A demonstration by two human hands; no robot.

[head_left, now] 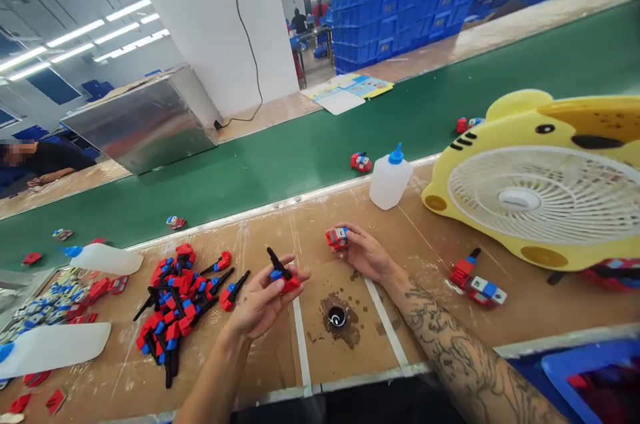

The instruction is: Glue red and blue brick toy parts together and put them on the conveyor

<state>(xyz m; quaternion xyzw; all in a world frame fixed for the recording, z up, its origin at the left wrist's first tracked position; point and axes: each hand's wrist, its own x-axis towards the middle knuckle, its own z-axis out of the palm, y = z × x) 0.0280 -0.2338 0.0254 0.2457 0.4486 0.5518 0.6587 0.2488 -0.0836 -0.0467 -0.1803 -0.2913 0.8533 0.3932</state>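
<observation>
glue pot sits right between the hands

the left hand (pixel 263 301) pinches a red-blue toy arm piece (pixel 281 275); the right hand (pixel 364 252) grips a small toy body (pixel 337 237). both hover just above the open glue cap (pixel 337 317), so a slip could likely smear glue on fingers or tip the parts into the pile of arm pieces (pixel 177 304).

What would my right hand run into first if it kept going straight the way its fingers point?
Likely nothing on the bench: the right hand, holding a small red and blue toy piece, points left and away, toward the green conveyor belt. Depth is unclear.
</observation>
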